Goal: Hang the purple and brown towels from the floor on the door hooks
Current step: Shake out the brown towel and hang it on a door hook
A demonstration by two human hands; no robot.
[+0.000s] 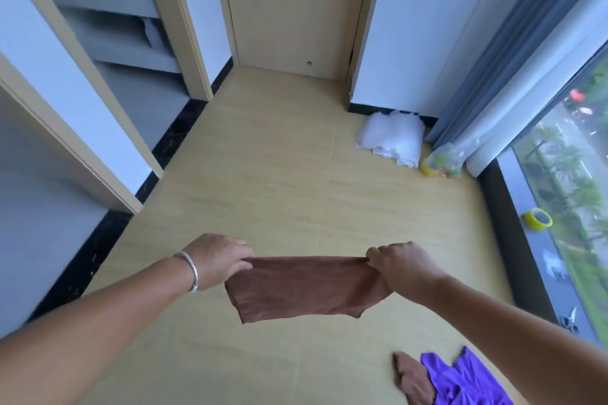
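Head view: left hand and right hand pinch the brown towel stretched between them.

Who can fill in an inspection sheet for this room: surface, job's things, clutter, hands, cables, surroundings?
Surface: tan floor, tiled.
Job's things: brown towel held stretched in the air; purple towel and another brown cloth lie on the floor.
Clutter: white pile, plastic bag, yellow tape roll on the sill.
Hands: left hand and right hand each pinch a top corner.
Cables: nothing seen.
Surroundings: closed door; hooks not visible; grey curtain; window.
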